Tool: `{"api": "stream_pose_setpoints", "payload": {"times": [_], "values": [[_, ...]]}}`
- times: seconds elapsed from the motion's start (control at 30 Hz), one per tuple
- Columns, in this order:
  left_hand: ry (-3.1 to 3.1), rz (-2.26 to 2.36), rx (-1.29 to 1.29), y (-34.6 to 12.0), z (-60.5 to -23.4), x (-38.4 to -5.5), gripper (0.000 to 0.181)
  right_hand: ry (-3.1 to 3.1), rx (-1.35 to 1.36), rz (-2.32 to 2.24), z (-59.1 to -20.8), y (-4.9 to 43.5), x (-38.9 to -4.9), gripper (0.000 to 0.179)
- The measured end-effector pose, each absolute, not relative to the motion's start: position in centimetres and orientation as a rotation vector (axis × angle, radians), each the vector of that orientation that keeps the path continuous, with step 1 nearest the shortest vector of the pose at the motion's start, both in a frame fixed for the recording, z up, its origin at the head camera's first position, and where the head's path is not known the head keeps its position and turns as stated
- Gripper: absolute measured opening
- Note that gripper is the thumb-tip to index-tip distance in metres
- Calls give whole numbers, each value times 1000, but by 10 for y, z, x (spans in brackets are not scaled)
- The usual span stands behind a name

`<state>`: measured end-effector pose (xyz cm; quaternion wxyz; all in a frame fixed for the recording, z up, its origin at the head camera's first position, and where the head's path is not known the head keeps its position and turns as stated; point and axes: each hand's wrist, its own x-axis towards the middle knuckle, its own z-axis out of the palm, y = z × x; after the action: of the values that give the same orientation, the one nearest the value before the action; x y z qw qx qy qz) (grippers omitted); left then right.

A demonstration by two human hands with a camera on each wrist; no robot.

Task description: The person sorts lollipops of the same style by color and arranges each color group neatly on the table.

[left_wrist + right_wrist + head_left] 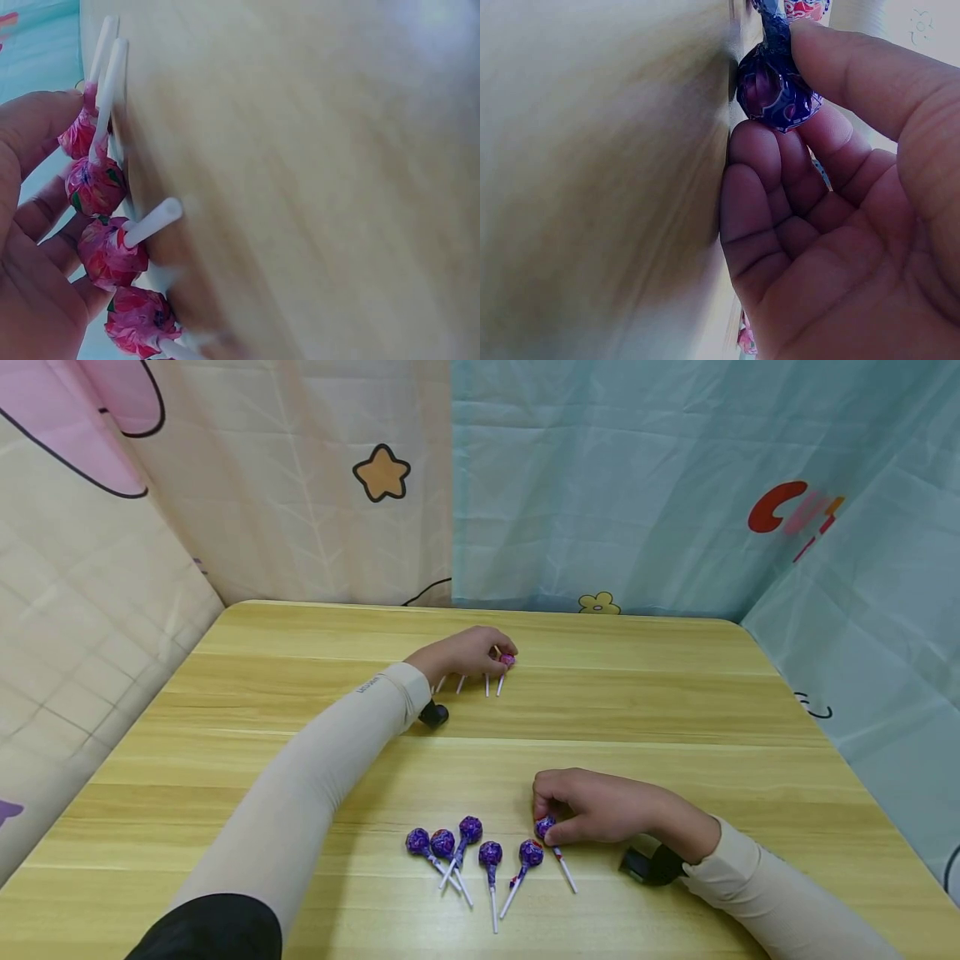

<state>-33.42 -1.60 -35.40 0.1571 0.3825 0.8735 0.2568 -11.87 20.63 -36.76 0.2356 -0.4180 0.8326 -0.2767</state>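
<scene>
My left hand (467, 652), reaching to the far part of the table, pinches a pink-wrapped lollipop (507, 659) at the right end of a row. Other pink lollipops (112, 253) lie beside it under the palm, their white sticks pointing toward me; the hand hides most of their heads in the head view. Nearer, my right hand (611, 806) holds a purple-wrapped lollipop (772, 90) between thumb and fingers, with its stick slanting toward me. To its left lie several more purple lollipops (490, 853), the leftmost ones with crossed sticks.
Both groups lie on a light wood-grain table (645, 693). A printed curtain (600, 485) hangs behind its far edge and along the sides. Dark wrist cameras (652, 865) sit under both wrists. My left sleeve (315, 768) stretches across the table's left half.
</scene>
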Motion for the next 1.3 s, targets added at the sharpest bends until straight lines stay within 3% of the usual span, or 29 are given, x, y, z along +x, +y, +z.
{"api": "stream_pose_setpoints", "payload": {"times": [1.3], "values": [[2636,769,1027,-32,-343,-325,43,2268,-1125,-764,-365,208,-120,14]]}}
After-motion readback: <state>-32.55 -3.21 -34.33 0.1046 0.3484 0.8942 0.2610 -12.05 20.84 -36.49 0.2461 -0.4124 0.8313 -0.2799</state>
